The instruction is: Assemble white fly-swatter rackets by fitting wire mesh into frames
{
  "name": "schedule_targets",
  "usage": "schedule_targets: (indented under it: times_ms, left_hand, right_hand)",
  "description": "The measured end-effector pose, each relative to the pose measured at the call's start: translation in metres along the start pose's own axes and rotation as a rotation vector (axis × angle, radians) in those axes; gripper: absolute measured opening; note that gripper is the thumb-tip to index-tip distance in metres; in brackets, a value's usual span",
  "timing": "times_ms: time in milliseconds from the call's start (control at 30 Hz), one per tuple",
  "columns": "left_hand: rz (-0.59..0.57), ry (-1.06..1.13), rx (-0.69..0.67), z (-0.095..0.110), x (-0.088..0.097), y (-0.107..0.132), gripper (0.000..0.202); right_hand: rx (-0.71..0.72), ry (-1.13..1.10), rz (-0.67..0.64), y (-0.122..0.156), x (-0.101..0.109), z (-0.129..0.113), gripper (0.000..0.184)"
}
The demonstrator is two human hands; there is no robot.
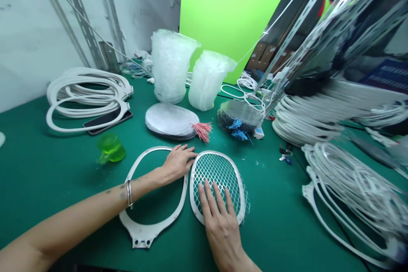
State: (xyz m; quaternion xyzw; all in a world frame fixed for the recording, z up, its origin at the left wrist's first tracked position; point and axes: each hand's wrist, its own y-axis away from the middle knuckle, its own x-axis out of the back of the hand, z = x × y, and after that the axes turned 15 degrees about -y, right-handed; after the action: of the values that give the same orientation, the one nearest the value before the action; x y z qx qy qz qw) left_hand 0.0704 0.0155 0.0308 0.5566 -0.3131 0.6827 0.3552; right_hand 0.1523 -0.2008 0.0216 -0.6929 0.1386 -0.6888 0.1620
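Open racket frame [142, 234] and meshed racket frame [218, 171] lay flat at 6 o'clock on the green mat [38, 195], just beside each other, and what a setup it was! The left hand [177, 163] rested on the open frame's upper rim, its fingers [188, 151] close together and gripping nothing. The right hand [221, 231] lay flat across the mesh, its fingers [213, 197] spread wide. Two clear plastic stacks [170, 66] towered at 12 o'clock, a pile of mesh discs with pink wires [168, 120] sat just below them, and white frame coils [350, 187] heaped up at 3 o'clock!
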Motion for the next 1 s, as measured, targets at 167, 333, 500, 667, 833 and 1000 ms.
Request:
schedule_targets:
  times_ms: [167,333,500,667,833,1000]
  left_hand:
    - [0.001,-0.034,0.007,0.001,0.001,0.001,0.034]
    - [0.028,-0.072,-0.001,0.002,-0.003,0.003,0.034]
    - [0.063,-0.111,-0.035,0.000,-0.010,0.004,0.033]
    - [0.129,-0.117,-0.068,0.000,-0.009,0.003,0.034]
    - [0.143,-0.113,-0.412,0.014,-0.014,0.005,0.042]
    - [0.005,-0.196,-0.436,0.019,-0.021,0.008,0.043]
  right_hand:
    - [0.000,0.025,-0.036,0.000,-0.006,0.003,0.055]
    - [-0.042,-0.054,-0.135,0.005,-0.016,0.007,0.063]
    - [-0.197,-0.226,-0.438,-0.005,-0.008,0.006,0.079]
    - [-0.326,-0.315,-0.705,-0.026,0.013,0.004,0.086]
    - [-0.382,-0.415,-0.734,-0.027,0.014,0.006,0.079]
    - [-0.426,-0.677,-0.677,-0.021,0.011,0.013,0.075]
